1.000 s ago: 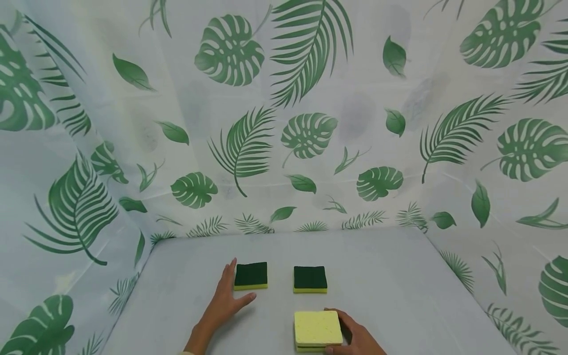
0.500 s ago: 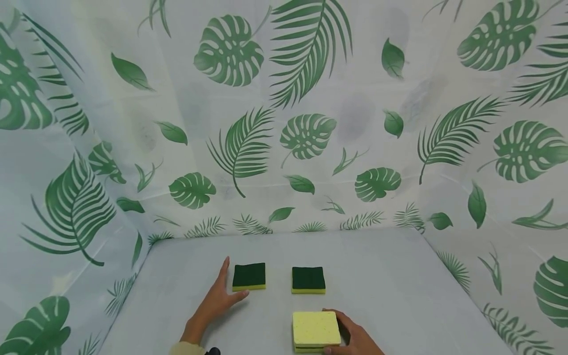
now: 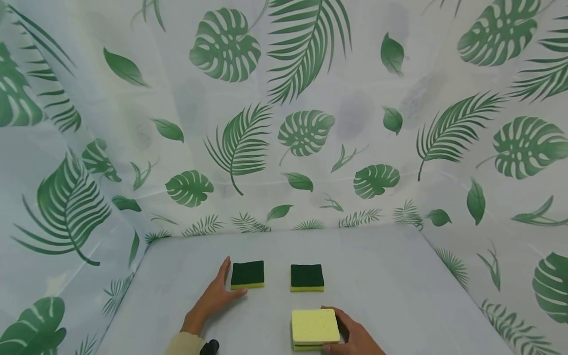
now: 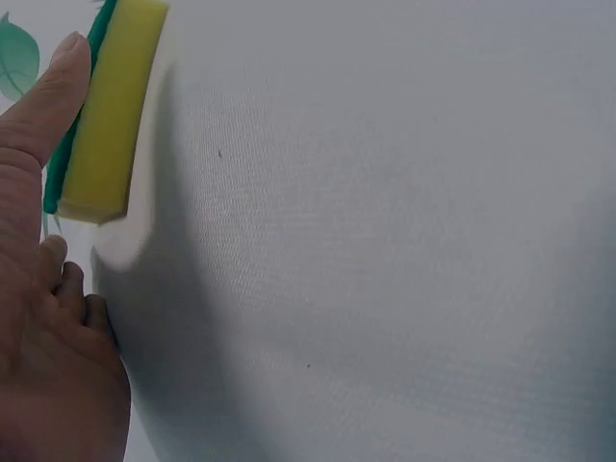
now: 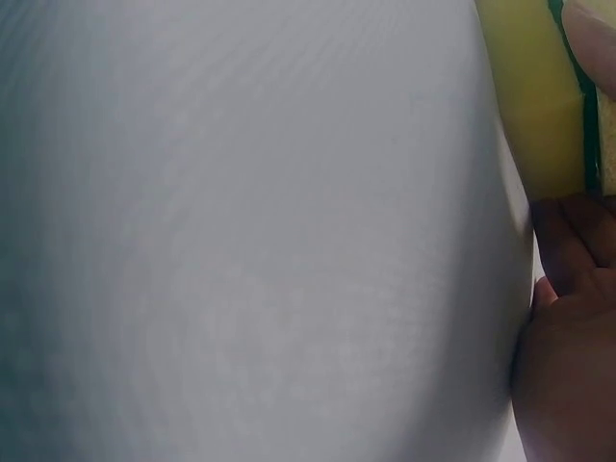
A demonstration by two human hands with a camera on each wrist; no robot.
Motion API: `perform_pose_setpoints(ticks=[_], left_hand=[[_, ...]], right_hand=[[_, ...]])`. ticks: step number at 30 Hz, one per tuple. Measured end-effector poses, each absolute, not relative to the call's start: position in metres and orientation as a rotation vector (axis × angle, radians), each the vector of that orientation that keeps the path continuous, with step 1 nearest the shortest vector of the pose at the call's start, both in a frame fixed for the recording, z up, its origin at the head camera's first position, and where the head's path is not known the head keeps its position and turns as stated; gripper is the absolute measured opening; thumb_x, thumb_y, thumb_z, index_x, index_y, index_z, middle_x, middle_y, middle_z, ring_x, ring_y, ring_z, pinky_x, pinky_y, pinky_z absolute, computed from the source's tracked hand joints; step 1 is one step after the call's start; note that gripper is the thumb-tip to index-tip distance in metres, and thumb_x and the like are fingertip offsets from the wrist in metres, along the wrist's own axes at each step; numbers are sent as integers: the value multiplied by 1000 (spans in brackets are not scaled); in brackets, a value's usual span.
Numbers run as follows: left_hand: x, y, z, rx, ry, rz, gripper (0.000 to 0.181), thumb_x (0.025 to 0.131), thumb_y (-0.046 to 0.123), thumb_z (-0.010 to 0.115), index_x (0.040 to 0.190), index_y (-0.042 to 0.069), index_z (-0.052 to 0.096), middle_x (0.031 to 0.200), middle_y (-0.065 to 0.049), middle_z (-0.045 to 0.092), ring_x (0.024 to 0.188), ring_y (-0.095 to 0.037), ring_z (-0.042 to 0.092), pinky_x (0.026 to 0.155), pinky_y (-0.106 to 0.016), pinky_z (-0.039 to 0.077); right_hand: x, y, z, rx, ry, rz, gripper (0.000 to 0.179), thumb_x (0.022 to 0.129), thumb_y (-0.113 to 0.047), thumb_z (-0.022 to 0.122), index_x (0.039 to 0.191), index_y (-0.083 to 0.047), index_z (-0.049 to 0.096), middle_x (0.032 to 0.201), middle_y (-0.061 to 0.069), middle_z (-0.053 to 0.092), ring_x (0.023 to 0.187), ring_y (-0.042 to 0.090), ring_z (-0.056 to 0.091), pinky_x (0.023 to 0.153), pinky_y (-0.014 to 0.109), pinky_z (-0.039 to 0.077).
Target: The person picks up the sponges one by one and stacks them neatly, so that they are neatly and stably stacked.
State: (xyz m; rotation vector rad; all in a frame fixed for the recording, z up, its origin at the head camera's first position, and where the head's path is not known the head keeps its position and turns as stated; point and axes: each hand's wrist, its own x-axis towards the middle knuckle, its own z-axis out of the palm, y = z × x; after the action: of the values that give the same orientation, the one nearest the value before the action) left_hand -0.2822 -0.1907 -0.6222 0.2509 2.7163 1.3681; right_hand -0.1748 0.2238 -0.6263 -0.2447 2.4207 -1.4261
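Note:
My right hand (image 3: 357,335) grips the near stack from its right side, thumb at the front and fingers behind. On top lies a sponge (image 3: 314,325) with its pale yellow face up; under it a second sponge (image 5: 534,96) shows as a thick yellow side with a green layer in the right wrist view. Farther left, my left hand (image 3: 217,296) is spread beside a green-topped sponge (image 3: 247,274), fingers along its left and thumb in front. In the left wrist view the thumb overlaps this sponge (image 4: 111,125). Nothing is held in that hand.
Another green-topped sponge (image 3: 307,276) lies behind the stack, right of the left-hand one. The white table surface (image 3: 377,276) is bordered at the back and sides by leaf-printed cloth (image 3: 266,148). A dark wristband (image 3: 210,347) shows at the left cuff.
My left hand has drawn slightly left and back, and its cuff and wristband have come into view. The right hand stays on the stack, and the sponges keep their places.

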Motion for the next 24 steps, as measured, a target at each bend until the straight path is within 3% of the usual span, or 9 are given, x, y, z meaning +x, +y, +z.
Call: perform_pose_setpoints(ticks=[9, 16, 24], left_hand=[[-289, -191, -628, 265, 2679, 1394, 117, 88, 38, 91, 171, 3, 15, 173, -23, 24, 159, -44, 23, 124, -63, 24], [-289, -190, -629, 267, 2704, 1372, 107, 88, 33, 91, 166, -5, 26, 168, -30, 33, 154, -50, 32, 122, -65, 28], [-288, -188, -630, 234, 2697, 1427, 99, 90, 31, 89, 164, -2, 32, 164, -31, 39, 152, -51, 34, 121, -66, 29]], right_hand=[[-175, 224, -626, -222, 2438, -1404, 93, 85, -42, 92, 158, -5, 47, 152, 18, 58, 141, 50, 49, 108, 82, 31], [-175, 223, -628, -225, 2422, -1417, 93, 85, -41, 92, 158, -5, 47, 152, 16, 58, 139, 46, 49, 109, 81, 31], [-175, 224, -626, -265, 2447, -1411, 93, 87, -44, 90, 158, -5, 47, 153, 16, 57, 143, 49, 47, 109, 79, 33]])
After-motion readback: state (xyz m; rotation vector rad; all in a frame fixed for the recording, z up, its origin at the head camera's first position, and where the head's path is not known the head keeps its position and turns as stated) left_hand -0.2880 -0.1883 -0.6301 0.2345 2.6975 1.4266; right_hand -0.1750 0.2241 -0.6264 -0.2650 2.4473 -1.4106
